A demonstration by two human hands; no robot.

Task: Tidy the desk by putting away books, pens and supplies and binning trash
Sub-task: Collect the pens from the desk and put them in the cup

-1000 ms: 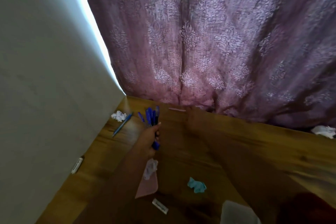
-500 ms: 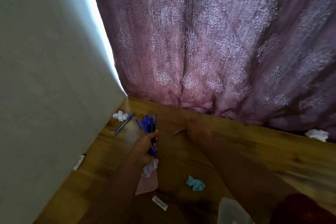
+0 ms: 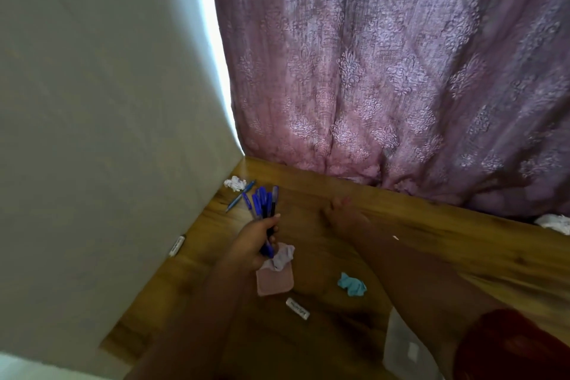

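My left hand (image 3: pixel 253 244) grips a bundle of several blue pens (image 3: pixel 263 200), their capped ends fanned upward over the wooden desk (image 3: pixel 431 237). To its right, my right hand (image 3: pixel 342 214) is blurred low over the desk near the curtain. Its fingertips seem to pinch a thin pink pencil (image 3: pixel 340 200). One more blue pen (image 3: pixel 240 199) lies loose by the wall, beside a crumpled white paper (image 3: pixel 235 183).
A pink notepad (image 3: pixel 274 282) with a crumpled tissue (image 3: pixel 283 254) on it lies under my left hand. Nearby are a teal paper wad (image 3: pixel 351 284), a white eraser (image 3: pixel 297 308), a white marker (image 3: pixel 177 245) by the wall, another white wad (image 3: pixel 555 222) and a white sheet (image 3: pixel 404 345).
The pink pencil that lay on the desk near the curtain is gone from there, and my right hand has closed in on that spot. My left hand drew the pens slightly back.
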